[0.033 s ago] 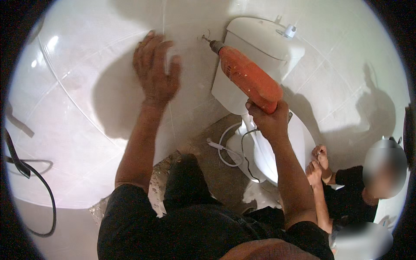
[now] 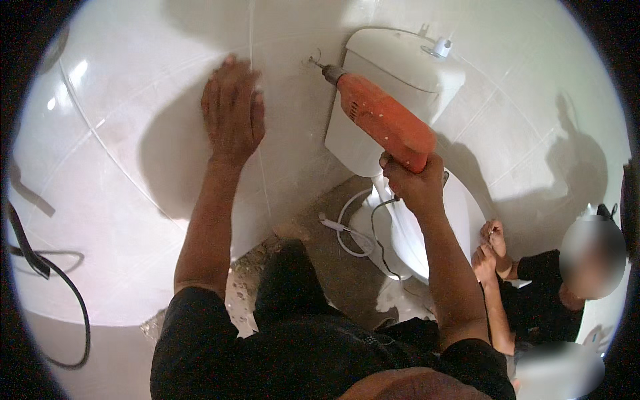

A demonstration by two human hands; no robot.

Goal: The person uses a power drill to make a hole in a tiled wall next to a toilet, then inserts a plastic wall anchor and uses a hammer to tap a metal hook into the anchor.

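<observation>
An orange power drill is gripped by its handle in my right hand. Its bit points up and left, with the tip at a small marked spot on the tiled wall, left of the toilet tank. How deep the bit sits there, I cannot tell. My left hand is stretched out at the wall left of the drill, fingers extended and slightly blurred, holding nothing. Whether that palm touches the tiles is not clear. A dark cord hangs below the drill.
Below the drill is the white toilet bowl, with a white hose sprayer beside it on the dirty floor. At lower right are another person's hands, close together. A black cable hangs at far left.
My left hand has shifted slightly, its thumb drawing in toward the fingers. The drill and my right hand stay nearly in place.
</observation>
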